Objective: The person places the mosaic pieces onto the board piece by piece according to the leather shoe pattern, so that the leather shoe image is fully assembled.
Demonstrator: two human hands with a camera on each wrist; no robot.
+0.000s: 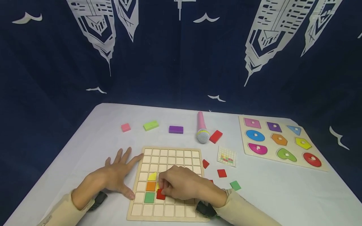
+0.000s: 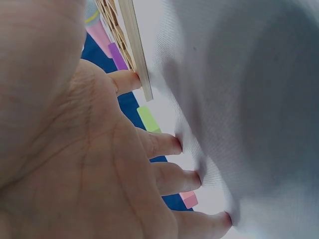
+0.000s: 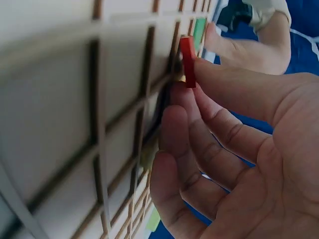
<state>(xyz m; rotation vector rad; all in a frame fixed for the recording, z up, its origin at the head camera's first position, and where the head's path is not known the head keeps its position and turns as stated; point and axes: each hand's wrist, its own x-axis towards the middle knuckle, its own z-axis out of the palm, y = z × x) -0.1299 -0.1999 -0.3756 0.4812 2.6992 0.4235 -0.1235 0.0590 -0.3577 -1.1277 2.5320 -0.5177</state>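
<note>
Red tile [image 1: 161, 194] pinched between thumb and fingers, our right hand [image 1: 182, 183] held it over the near half of the wooden grid board [image 1: 169, 210]. We had our left hand [image 1: 115, 175] at the board's left edge, fingers apart, one fingertip touching it. A green tile [image 1: 149, 197] and an orange tile [image 1: 150, 186] sat in the board; beyond its far edge lay a pink microphone [image 1: 202, 127].

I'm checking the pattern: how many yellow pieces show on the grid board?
2 visible: a yellow piece beyond the orange square, a second yellow piece right of that square, mostly covered by the right hand, which may hide more.
</note>
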